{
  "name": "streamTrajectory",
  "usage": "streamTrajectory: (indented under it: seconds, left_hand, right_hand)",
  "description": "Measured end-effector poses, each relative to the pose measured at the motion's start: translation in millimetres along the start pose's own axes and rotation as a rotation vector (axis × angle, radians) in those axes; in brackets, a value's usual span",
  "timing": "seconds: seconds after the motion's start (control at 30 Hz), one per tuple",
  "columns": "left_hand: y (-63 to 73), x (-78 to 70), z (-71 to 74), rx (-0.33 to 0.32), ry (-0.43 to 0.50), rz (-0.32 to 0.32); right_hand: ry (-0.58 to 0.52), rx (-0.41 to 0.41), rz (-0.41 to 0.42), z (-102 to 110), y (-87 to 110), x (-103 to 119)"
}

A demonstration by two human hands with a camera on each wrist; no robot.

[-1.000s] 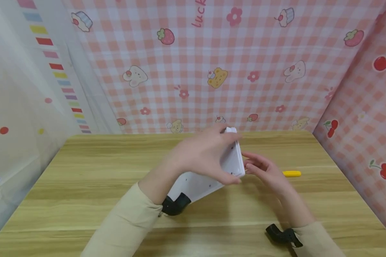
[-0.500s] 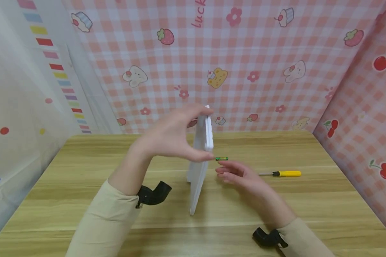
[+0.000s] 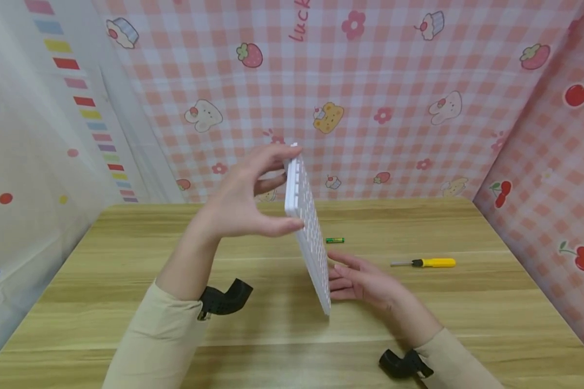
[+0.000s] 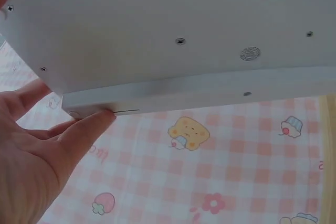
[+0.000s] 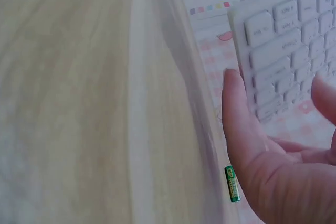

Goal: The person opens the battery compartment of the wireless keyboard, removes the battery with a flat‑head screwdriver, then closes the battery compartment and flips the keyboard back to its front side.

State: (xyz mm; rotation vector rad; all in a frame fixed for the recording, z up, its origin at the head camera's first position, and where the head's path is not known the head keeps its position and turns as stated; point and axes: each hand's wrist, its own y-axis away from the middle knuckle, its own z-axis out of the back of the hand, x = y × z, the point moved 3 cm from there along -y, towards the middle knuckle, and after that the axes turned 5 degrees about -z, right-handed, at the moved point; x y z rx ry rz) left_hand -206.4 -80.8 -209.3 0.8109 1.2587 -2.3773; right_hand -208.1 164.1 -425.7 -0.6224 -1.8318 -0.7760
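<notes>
A white keyboard [image 3: 313,243] stands on end, tilted, its keys turned to the right. My left hand [image 3: 243,200] grips its raised end, thumb on the near long edge and fingers on the far one. Small screws dot the keyboard's plain back [image 4: 131,35] in the left wrist view. Beside the lower end, on the key side, is my right hand [image 3: 365,281], its fingers loosely extended and overlapping the keyboard's edge in the head view. From the right wrist, the keys [image 5: 278,56] show just beyond the fingers [image 5: 236,103].
A small green battery [image 3: 334,240] lies on the wooden table [image 3: 126,259] behind the right hand. To its right lies a screwdriver [image 3: 435,263] with a yellow handle. Patterned cloth [image 3: 272,81] hangs behind the table and along both sides.
My left hand has moved left and up, turning the keyboard from its back to its key side. My right hand has shifted left and down, leaving the battery and screwdriver in sight.
</notes>
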Motion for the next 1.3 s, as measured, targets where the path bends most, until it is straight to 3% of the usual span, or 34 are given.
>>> streamTrajectory:
  seconds: [0.1,0.23,0.43,0.63,1.1,1.3]
  left_hand:
    - [3.1,0.8,0.5,-0.021,0.032,-0.033]
    - [5.1,3.1,-0.1,-0.017,0.036,-0.072]
    - [14.4,9.0,3.6,-0.004,0.032,-0.062]
    - [28.5,15.2,11.3,-0.017,0.036,-0.024]
    - [63.9,35.9,22.9,0.001,0.046,0.104]
    - [79.5,47.1,20.8,0.027,0.113,0.189]
  right_hand:
    - [-0.003,-0.04,0.024,3.6,1.7,1.1]
    - [0.024,-0.171,0.061,11.0,8.1,3.3]
    - [0.056,-0.301,0.101,22.4,22.7,11.2]
    - [0.117,-0.406,0.101,31.9,39.6,25.7]
    - [0.253,-0.553,0.122,44.5,60.7,49.0]
    - [0.29,-0.595,0.118,44.9,64.5,52.4]
